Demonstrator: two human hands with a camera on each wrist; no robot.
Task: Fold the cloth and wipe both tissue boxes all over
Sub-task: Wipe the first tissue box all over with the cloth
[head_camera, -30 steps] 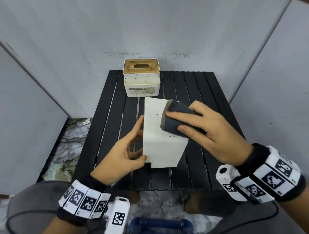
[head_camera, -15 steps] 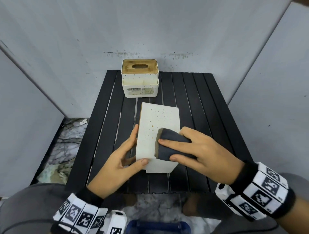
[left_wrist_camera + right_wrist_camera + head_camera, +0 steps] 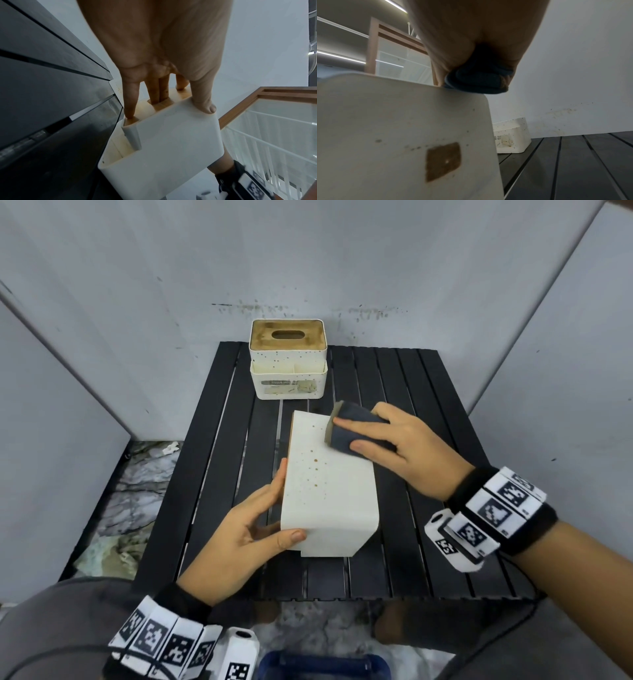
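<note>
A white speckled tissue box (image 3: 329, 491) lies on its side in the middle of the black slatted table (image 3: 428, 412). My left hand (image 3: 253, 525) grips its near left corner, thumb on top, fingers against the wooden lid side (image 3: 145, 106). My right hand (image 3: 404, 446) holds a folded dark blue cloth (image 3: 349, 429) and presses it on the box's far right edge (image 3: 476, 83). A second white tissue box (image 3: 287, 361) with a wooden slotted lid stands upright at the table's back edge, untouched.
Grey wall panels enclose the table at the back and on both sides. Marbled floor shows to the left (image 3: 130, 484) and below the near edge. A blue object (image 3: 322, 666) sits at the bottom, by my lap. The table's right half is bare slats.
The cloth slid toward me across the box's upper face, then back out to its far right edge. My left hand kept its hold on the box, which tipped flatter.
</note>
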